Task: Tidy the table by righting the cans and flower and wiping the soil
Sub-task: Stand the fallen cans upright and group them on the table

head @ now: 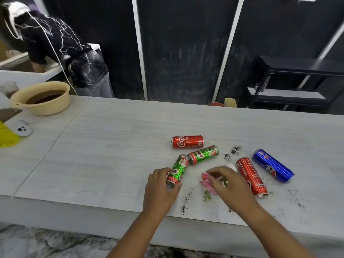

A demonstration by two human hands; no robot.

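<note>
Several cans lie on their sides on the pale table [111, 146]: a red cola can [187, 141], a green can [203, 155], a second green can [178, 169], a red can [251, 177] and a blue can [272, 165]. My left hand [161, 187] wraps its fingers around the near end of the second green can. My right hand [226, 181] covers a toppled pink flower [206, 181] and its white pot [231, 167], its fingers curled on them. Dark soil [186, 199] is scattered near the front edge and more soil [232, 152] lies behind the flower.
A beige basin [41, 98] of brown liquid stands at the far left, with a yellow object [7, 136] and a small grey item [24, 129] near it. A person [61, 51] bends over a counter behind. A black shelf [297, 81] stands at the back right.
</note>
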